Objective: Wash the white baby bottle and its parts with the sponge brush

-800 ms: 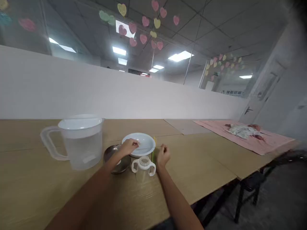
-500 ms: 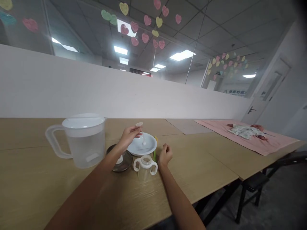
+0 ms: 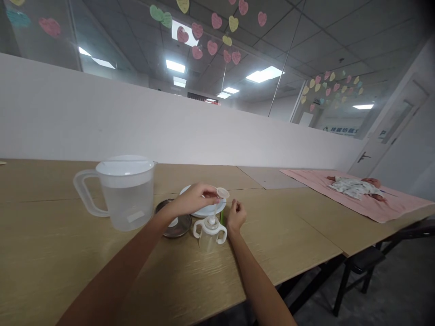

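My left hand [image 3: 199, 199] pinches a small translucent lid [image 3: 223, 193], from which a thin straw with a white end [image 3: 212, 220] hangs down at the mouth of a two-handled cup [image 3: 208, 240]. Just right of the cup, my right hand [image 3: 237, 216] rests by the table with its fingers curled; whether anything is in them is hidden. Behind the cup lies a white bowl [image 3: 204, 211], partly covered by my left hand. A round metal dish [image 3: 179, 228] with a small white piece in it sits left of the cup.
A large lidded pitcher [image 3: 127, 199] stands on the table [image 3: 278, 240] at the left. A green strip [image 3: 222, 217] lies between bowl and right hand. A doll [image 3: 353, 185] lies on a pink cloth [image 3: 316, 181] at the far right, with a black stool [image 3: 365, 260] below.
My left hand has moved right and toward me, bringing the lid and straw from over the bowl to the cup's mouth. The right hand stays beside the cup. The view has shifted slightly.
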### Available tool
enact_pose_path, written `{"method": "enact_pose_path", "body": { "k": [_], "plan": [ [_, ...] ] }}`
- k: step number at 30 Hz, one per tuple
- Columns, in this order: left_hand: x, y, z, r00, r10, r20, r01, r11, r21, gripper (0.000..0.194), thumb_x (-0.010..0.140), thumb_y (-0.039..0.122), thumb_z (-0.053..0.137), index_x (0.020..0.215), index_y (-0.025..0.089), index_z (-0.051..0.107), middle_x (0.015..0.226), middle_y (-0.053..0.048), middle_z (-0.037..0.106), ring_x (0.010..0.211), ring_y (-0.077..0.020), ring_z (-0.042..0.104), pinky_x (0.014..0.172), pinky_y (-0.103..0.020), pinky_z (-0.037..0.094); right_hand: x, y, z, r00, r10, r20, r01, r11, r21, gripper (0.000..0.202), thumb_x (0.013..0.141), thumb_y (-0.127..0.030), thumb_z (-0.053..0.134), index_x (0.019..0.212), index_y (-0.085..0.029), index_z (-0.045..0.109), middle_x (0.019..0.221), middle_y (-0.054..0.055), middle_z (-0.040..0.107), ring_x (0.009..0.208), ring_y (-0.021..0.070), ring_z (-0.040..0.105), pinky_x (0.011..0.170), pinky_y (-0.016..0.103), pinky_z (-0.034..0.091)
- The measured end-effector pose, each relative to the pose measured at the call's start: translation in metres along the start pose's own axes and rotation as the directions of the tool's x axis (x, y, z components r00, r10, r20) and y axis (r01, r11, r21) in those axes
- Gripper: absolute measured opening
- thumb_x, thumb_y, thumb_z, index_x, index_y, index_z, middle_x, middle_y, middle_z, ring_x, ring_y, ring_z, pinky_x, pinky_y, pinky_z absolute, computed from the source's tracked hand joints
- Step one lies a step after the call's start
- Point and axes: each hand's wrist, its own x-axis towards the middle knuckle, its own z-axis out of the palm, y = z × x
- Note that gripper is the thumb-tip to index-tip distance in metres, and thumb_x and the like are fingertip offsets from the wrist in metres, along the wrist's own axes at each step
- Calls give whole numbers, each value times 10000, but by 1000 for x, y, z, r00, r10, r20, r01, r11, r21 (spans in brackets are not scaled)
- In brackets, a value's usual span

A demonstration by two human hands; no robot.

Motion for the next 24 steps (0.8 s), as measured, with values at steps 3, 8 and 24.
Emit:
{"method": "enact_pose_path", "body": {
  "k": [3,8,24],
  "plan": [
    [-3,0,1,994,-32,108,11,981,194,180,728,294,555,717,142,650,689,12,615,650,-113,515,585,-205,353,0,0,0,1000,6,12,-6,1000,1,447,798,-520,414,742,-134,632,573,21,562,547,146,476,553,247,347],
    [-9,-4,-6,958,-154,243,33,898,439,166,725,247,522,789,168,652,845,-14,662,766,-145,566,621,-208,378,-1,-3,0,998,12,64,-13,1000,18,415,800,-492,406,740,-142,619,603,24,577,563,148,484,569,249,351],
    [0,-102,-23,860,-471,-196,478,609,633,157,443,239,757,457,171,616,453,-51,583,504,-210,584,511,-270,430,-12,-14,-5,975,-35,221,50,997,-63,443,858,-491,305,768,-182,609,774,49,642,693,178,536,622,258,324]
  ]
}}
